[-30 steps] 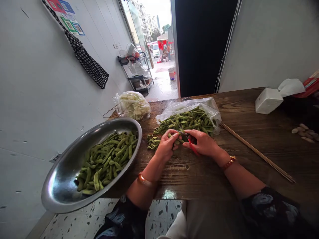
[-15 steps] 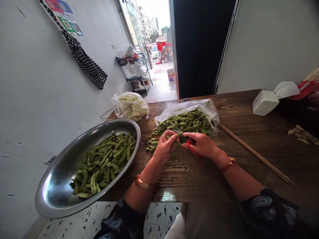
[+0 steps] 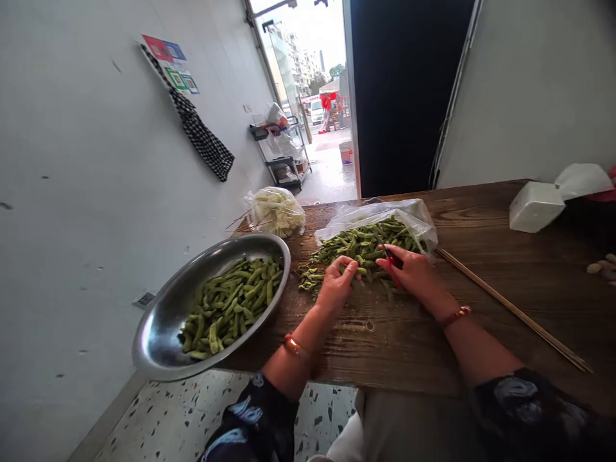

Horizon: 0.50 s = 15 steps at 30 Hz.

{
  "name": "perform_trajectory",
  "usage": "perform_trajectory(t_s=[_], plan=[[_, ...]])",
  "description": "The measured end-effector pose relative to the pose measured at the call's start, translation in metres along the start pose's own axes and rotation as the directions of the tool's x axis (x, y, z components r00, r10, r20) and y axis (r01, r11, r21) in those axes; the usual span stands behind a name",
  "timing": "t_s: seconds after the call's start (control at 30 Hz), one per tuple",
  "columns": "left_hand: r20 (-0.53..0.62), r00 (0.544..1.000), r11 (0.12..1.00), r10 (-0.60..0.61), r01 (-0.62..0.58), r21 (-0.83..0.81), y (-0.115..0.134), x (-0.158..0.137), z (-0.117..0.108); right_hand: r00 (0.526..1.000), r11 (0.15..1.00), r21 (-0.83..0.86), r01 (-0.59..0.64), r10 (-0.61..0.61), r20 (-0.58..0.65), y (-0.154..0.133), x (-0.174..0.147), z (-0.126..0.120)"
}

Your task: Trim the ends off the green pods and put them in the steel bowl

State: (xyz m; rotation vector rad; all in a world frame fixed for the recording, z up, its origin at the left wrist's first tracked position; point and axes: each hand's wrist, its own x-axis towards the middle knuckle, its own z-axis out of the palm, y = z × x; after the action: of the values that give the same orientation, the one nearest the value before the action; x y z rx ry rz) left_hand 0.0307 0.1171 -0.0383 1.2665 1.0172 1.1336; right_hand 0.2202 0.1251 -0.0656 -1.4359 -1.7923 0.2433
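Observation:
My left hand (image 3: 338,283) is closed around a few green edamame pods, partly hidden by its fingers. In my right hand (image 3: 412,274) is a pair of red-handled scissors (image 3: 395,268), the blades pointing up and to the left over the pod pile. The hands are a short way apart. Just beyond them, a heap of edamame pods (image 3: 356,245) spills from a clear plastic bag (image 3: 419,217) onto the dark wooden table (image 3: 346,350). To the left, a wide steel basin (image 3: 163,330) holds many more pods (image 3: 235,298).
Thin wooden skewers (image 3: 514,310) lie diagonally on the right. A bag of cauliflower (image 3: 279,212) sits behind the basin. At the far right are a white tissue pack (image 3: 536,206) and several peanuts (image 3: 604,266). A cart (image 3: 283,154) stands by the doorway.
My right hand has drawn the scissors away from my left hand, to the right. The whole view has shifted, so the basin and table appear further right.

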Motion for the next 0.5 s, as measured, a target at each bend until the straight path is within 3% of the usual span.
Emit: perform_trajectory(t_s=[0.07, 0.13, 0.23, 0.3, 0.4, 0.47, 0.5], plan=[[0.046, 0.992, 0.98, 0.114, -0.12, 0.157, 0.017, -0.009, 0.008, 0.998, 1.0, -0.004, 0.023, -0.023, -0.054, 0.007, 0.0, 0.002], [0.113, 0.962, 0.908, 0.248, -0.272, 0.319, 0.041, -0.016, 0.011, 0.995, 0.999, -0.04, 0.024, -0.027, -0.092, 0.013, 0.001, 0.005], [0.126, 0.91, 0.772, 0.396, -0.404, 0.491, 0.082, -0.022, -0.009, 0.985, 0.996, -0.087, -0.003, -0.012, -0.173, 0.015, 0.002, 0.006], [0.025, 0.899, 0.698, 0.436, -0.356, 0.621, 0.106, -0.021, -0.042, 0.977, 0.996, -0.088, -0.023, 0.004, -0.214, 0.013, 0.003, 0.003], [-0.111, 0.874, 0.521, 0.474, -0.176, 0.835, 0.13, -0.014, -0.111, 0.964, 0.996, -0.034, -0.08, 0.068, -0.256, 0.009, 0.007, -0.004], [-0.125, 0.876, 0.312, 0.466, -0.03, 0.95, 0.14, -0.011, -0.156, 0.958, 0.994, 0.019, -0.11, 0.111, -0.263, 0.008, 0.011, -0.008], [-0.081, 0.909, 0.18, 0.408, 0.007, 0.984, 0.144, -0.01, -0.175, 0.953, 0.991, 0.041, -0.125, 0.132, -0.272, 0.007, 0.012, -0.009]])
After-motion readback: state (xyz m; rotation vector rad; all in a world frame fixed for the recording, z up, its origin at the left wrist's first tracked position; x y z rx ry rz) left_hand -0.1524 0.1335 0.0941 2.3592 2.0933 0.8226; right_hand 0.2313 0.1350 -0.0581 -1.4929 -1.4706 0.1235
